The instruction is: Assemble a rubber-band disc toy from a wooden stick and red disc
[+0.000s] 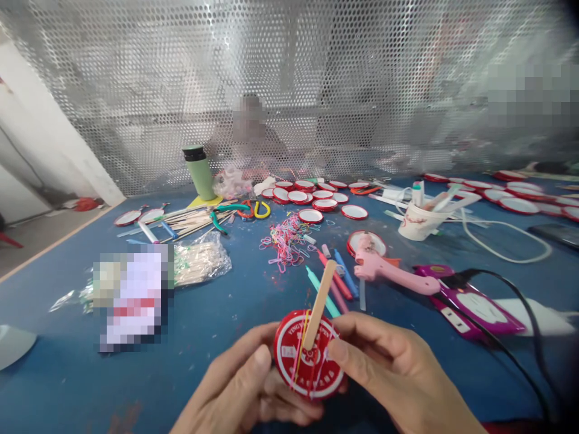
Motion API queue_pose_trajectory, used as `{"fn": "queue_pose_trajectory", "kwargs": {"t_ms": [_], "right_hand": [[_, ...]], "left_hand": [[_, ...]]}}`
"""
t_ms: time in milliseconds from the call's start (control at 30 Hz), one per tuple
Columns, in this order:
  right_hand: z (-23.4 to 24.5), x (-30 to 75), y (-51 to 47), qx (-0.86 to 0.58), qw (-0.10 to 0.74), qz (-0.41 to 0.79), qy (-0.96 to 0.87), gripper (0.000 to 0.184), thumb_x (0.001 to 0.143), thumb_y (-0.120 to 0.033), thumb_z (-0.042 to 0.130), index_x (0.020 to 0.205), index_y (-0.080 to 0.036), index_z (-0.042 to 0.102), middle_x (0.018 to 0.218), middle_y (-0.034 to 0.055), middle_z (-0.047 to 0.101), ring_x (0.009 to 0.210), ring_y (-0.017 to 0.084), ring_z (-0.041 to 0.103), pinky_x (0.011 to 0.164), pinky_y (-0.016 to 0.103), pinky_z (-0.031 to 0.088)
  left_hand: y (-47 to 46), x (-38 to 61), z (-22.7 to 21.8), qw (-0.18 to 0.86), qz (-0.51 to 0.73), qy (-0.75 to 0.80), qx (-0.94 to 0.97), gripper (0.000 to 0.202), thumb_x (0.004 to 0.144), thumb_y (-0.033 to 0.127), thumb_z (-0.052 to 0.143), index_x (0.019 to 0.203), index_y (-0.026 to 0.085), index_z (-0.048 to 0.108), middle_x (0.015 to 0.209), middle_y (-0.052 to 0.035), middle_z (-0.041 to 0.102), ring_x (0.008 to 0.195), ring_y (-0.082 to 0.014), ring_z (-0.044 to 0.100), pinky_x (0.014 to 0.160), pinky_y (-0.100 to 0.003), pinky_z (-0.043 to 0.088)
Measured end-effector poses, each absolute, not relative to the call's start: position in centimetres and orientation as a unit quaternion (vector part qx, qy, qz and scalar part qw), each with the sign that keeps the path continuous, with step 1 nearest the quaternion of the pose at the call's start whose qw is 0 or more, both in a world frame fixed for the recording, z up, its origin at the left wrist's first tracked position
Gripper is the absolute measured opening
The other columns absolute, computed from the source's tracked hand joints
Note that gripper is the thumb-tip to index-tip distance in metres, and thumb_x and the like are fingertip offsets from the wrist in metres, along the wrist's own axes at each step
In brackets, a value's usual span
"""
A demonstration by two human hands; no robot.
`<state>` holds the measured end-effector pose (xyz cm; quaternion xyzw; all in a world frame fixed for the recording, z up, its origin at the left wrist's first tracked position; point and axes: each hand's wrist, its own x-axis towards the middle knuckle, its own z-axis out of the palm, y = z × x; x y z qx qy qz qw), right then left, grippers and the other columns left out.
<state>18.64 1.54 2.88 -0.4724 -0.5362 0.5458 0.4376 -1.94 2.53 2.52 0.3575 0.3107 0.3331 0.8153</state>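
A round red tin lid [289, 355] with white printing is held between both hands near the table's front edge. Thin yellow and pink rubber bands [297, 361] stretch across its face. From its middle a flat wooden craft stick [322, 298] rises, tilted to the right. My left hand [244, 380] grips the lid from the left, its fingers curled underneath. On the right side, my right hand [389, 367] closes on the rim with its thumb over the face. Just beyond lie a loose heap of coloured rubber bands [288, 241] and several marker pens [335, 280].
Farther back are several red-rimmed lids [324, 205], a paper cup [420, 222] with tools and a green bottle [201, 175]. At left sit bagged sticks [199, 262] and pliers [221, 217]. A pink-handled tool [398, 274] and black cable [520, 295] occupy the right.
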Motion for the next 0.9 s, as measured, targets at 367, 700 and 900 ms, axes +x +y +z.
{"fn": "queue_pose_trajectory", "kwargs": {"t_ms": [367,700,900], "right_hand": [[3.7,18.2,3.5,-0.494,0.321,0.506,-0.63,0.036,0.091,-0.045,0.058,0.11,-0.017,0.07,0.083,0.0035,0.072,0.07,0.014,0.067,0.062,0.021,0.056],[1.2,19.4,3.6,-0.493,0.344,0.111,-0.791,0.022,0.093,-0.031,0.054,0.111,-0.021,0.063,0.077,0.0013,0.073,0.06,0.012,0.069,0.055,0.019,0.055],[0.6,19.3,3.4,-0.474,0.324,0.057,-0.816,0.018,0.096,-0.026,0.048,0.108,-0.021,0.061,0.078,0.0014,0.071,0.059,0.012,0.067,0.056,0.02,0.054]], "left_hand": [[5.9,-3.6,4.6,0.735,0.186,0.387,0.525,0.036,0.086,0.048,0.06,0.09,0.012,0.059,0.061,-0.0043,0.067,0.053,-0.0131,0.063,0.06,-0.026,0.049],[8.6,-4.3,3.5,0.709,0.175,0.421,0.538,0.041,0.083,0.045,0.062,0.104,0.01,0.059,0.062,-0.0044,0.065,0.052,-0.0163,0.065,0.05,-0.025,0.052],[8.4,-4.6,3.6,0.623,0.155,0.458,0.614,0.04,0.09,0.047,0.051,0.108,0.011,0.056,0.064,-0.0047,0.066,0.048,-0.0155,0.063,0.044,-0.022,0.048]]}}
